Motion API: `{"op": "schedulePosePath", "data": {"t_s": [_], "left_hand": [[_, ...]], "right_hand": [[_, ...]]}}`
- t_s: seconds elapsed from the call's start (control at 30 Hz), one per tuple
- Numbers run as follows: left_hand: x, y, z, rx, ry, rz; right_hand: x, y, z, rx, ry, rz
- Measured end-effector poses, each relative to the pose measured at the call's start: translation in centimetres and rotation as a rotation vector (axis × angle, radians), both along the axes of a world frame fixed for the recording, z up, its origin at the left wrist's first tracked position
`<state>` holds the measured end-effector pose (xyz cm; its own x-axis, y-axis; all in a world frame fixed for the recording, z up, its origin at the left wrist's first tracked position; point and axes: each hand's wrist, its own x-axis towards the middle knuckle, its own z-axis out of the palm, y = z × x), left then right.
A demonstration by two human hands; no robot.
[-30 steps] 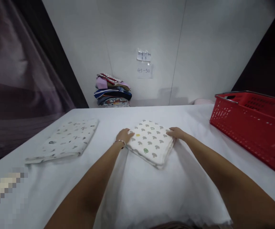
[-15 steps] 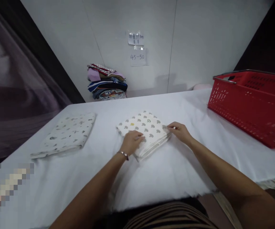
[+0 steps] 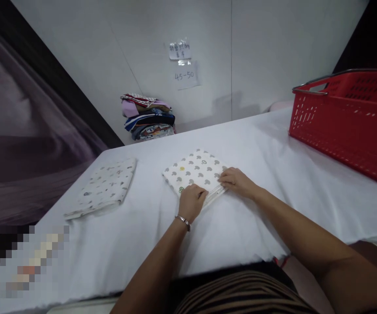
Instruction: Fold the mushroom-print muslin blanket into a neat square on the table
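In the middle, the left hand [image 3: 192, 203] and right hand [image 3: 237, 181] pinch the near edge of a folded cloth [image 3: 195, 168]. It lies on the bench [image 3: 257, 150], just past them. A red basket [image 3: 345, 126] sits at the frame's upper right.

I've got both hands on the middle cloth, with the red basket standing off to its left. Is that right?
Not quite: the head view shows the basket to the right of the middle cloth. The left hand and right hand are indeed on that cloth.
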<state>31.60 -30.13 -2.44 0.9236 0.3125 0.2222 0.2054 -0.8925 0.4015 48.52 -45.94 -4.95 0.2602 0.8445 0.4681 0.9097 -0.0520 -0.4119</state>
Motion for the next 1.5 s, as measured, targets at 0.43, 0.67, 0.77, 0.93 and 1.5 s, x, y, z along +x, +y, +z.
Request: {"op": "schedulePosePath", "data": {"t_s": [0.43, 0.67, 0.77, 0.93, 1.5], "left_hand": [[-0.1, -0.8, -1.3, 0.202, -0.034, 0.077], [-0.5, -1.2, -1.8, 0.352, -0.028, 0.071], [-0.5, -1.3, -1.8, 0.379, -0.031, 0.053], [-0.7, -1.5, -1.8, 0.367, -0.035, 0.024], [-1.0, -1.0, -1.6, 0.228, -0.069, -0.046]], "right_hand": [[-0.8, 0.4, 0.0, 0.070, -0.021, 0.010], [-0.9, 0.4, 0.1, 0.054, -0.037, 0.019], [-1.0, 0.3, 0.1, 0.063, -0.040, 0.014], [-1.1, 0.2, 0.2, 0.025, -0.063, 0.007], [-0.9, 0.0, 0.2, -0.020, -0.084, 0.027]]}}
